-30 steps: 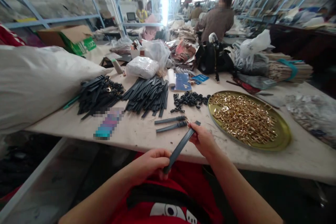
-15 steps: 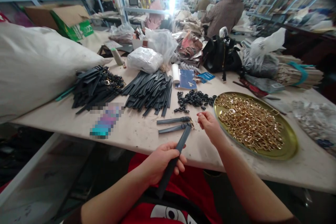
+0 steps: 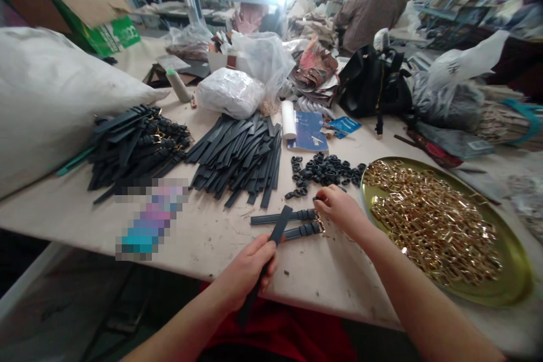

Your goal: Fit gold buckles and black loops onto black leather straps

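From where I stand, the left hand (image 3: 261,263) is closed around a dark strap (image 3: 280,225), holding it aslant over the near edge of the counter (image 3: 322,271). Its upper end crosses in front of two buckled straps (image 3: 303,215) lying side by side. The right hand (image 3: 335,206) pinches a small dark piece (image 3: 317,199) at its fingertips, just beside the heap of black loops (image 3: 331,169). To its right sits a round tray (image 3: 520,288) of gold buckles (image 3: 432,220). Plain straps (image 3: 241,153) are piled beyond the left hand, with a white sack (image 3: 63,102) farther left. A co-worker (image 3: 373,8) is across the room.
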A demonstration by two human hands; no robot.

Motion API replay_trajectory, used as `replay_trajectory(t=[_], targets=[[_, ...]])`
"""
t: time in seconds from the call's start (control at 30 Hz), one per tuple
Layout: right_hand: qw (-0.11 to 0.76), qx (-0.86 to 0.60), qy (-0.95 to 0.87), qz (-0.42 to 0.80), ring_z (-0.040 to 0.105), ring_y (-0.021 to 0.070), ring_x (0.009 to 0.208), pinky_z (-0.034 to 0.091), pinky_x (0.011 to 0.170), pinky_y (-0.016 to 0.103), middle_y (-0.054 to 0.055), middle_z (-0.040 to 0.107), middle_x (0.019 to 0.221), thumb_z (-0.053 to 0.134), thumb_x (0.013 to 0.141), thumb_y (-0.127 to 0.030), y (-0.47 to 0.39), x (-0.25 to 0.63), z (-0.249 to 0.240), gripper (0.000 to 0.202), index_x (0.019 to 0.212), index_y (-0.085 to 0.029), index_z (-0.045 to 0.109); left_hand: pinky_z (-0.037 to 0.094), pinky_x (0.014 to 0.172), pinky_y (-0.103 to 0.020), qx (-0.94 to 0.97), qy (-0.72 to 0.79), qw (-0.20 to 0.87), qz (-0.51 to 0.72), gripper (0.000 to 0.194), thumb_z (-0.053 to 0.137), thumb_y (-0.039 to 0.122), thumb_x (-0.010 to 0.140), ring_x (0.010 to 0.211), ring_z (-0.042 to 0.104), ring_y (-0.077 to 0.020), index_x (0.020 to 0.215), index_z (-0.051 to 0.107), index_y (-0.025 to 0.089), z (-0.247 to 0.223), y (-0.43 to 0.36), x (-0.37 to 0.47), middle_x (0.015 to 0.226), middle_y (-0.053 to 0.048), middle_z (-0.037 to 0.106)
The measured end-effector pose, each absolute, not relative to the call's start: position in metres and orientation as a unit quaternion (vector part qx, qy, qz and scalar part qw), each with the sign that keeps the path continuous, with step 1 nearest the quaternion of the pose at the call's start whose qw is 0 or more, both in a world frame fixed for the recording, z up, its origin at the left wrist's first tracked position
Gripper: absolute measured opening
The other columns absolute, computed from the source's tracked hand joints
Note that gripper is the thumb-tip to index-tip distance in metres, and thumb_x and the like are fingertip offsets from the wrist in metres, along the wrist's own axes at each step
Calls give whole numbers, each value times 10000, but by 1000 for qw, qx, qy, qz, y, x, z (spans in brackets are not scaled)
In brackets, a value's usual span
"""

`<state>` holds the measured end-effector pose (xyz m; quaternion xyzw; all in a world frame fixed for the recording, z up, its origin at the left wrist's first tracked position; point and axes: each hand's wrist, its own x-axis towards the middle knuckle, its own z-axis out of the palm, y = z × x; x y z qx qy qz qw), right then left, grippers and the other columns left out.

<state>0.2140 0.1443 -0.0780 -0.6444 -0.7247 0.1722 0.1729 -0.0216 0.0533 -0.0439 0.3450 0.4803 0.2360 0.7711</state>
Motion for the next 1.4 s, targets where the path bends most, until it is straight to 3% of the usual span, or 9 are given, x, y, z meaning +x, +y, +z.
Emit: replay_trajectory(t=[0.07,0.17,0.23,0.33,0.87,1.07,1.17,1.27,1.4], targets=[[236,-649,-691,214,483,150,638,364,615,293,26,533,742,545,725,-251,138,213,-71,94,749,-180,601,274,387,-164,394,480,751,224,295,373,390,813,386,349,-52,978,467,163,-44,56,-19,512,83,396],[373,-605,-545,444,501,125,597,404,592,280,-2,555,692,585,717,-336,115,202,-55,202,856,-190,598,349,453,-186,463,476,709,239,222,372,276,800,459,444,-72,937,491,148,-41,57,-12,595,43,482],[427,-538,-424,590,512,99,567,426,574,262,-10,590,714,627,689,-372,94,190,-44,273,906,-209,606,340,460,-189,517,479,660,260,190,357,234,798,462,422,-70,881,506,150,-38,53,-7,609,40,481],[468,-479,-317,671,543,82,569,461,585,241,-9,632,741,701,627,-362,61,175,-35,295,877,-216,641,290,452,-200,608,485,572,261,274,319,326,851,443,374,-81,844,534,157,-32,42,-3,528,53,426],[517,-437,-281,680,572,76,555,487,587,235,-23,630,699,735,608,-333,-15,168,-41,287,852,-213,643,294,543,-224,752,502,364,223,300,339,358,856,573,477,-128,728,550,187,-10,-11,-4,597,14,521],[477,-469,-518,533,554,110,593,454,613,272,-15,592,676,633,711,-322,-28,165,-44,165,839,-221,657,299,562,-234,796,476,339,157,288,347,326,852,632,527,-154,752,588,204,-12,-15,-4,669,-14,594],[453,-476,-538,528,537,115,574,440,595,278,-22,579,652,623,711,-325,-25,167,-43,168,836,-213,635,333,572,-229,781,455,404,139,277,339,310,852,635,534,-156,868,594,202,-6,-14,-5,677,-15,590],[464,-494,-450,581,512,109,520,419,572,263,-54,549,523,647,683,-347,-21,166,-42,202,798,-197,575,349,521,-223,727,456,502,107,363,301,319,864,520,486,-137,1169,455,196,-4,-11,-3,600,24,520],[490,-470,-394,620,481,85,507,402,544,237,-60,530,578,674,646,-378,-15,151,-53,258,748,-199,518,396,665,-246,700,466,512,173,458,334,361,857,689,516,-152,1270,354,165,-15,3,5,841,-44,589]])
